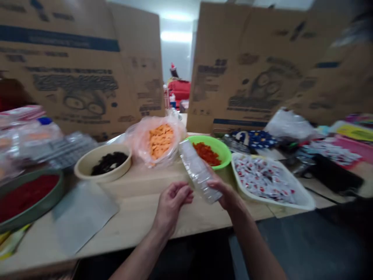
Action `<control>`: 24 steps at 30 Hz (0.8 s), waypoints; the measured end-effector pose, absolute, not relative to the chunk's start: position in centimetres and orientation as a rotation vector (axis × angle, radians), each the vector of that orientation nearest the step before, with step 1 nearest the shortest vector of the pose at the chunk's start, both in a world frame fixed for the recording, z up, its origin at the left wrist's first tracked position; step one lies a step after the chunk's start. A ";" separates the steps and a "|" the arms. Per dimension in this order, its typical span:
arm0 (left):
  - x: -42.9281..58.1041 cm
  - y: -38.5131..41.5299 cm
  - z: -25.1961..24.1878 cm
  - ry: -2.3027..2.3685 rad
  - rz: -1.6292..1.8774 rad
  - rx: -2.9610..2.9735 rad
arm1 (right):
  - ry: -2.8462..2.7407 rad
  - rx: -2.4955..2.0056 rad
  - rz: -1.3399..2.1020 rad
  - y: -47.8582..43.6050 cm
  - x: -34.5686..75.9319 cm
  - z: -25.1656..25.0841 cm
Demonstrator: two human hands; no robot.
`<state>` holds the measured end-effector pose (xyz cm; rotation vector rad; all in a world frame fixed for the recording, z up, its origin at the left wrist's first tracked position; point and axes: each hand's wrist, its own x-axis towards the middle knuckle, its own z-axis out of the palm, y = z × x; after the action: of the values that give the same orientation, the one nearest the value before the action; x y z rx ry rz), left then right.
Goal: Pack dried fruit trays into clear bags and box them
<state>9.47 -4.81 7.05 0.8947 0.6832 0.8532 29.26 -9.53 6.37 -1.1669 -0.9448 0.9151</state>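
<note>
My right hand (223, 191) grips the lower end of a clear plastic tray (198, 171) with moulded compartments, tilted above the table. Just left of it, my left hand (174, 199) is closed, thumb against curled fingers. Whatever it may hold is too small or hidden to make out. Behind the tray, partly covered by it, stands a bright green bowl (225, 153) of orange-red pieces (206, 153). A pinkish plastic bag (138, 140) with small orange pieces (161, 140) lies open behind my left hand.
On the left are a cream bowl (83, 165) of dark pieces, a green bowl (56, 194) with red contents and a translucent sheet (84, 217). To the right, a white tray (305, 202) holds many small wrapped packets. Cardboard panels (140, 70) wall the back.
</note>
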 end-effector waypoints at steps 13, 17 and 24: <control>4.0 -2.8 2.5 0.805 0.934 0.586 | -0.708 -1.031 1.432 -8.1 16.4 -1.3; 3.4 -3.0 3.0 0.820 0.922 0.719 | -0.804 -1.056 1.382 -8.0 15.7 -0.8; -2.5 0.8 0.4 1.122 0.767 0.913 | -0.795 -1.253 1.150 -8.0 20.9 -0.9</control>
<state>-2.48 0.75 0.37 0.9132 1.1215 0.7668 20.89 -7.97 -0.91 -1.2533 -0.7951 1.1501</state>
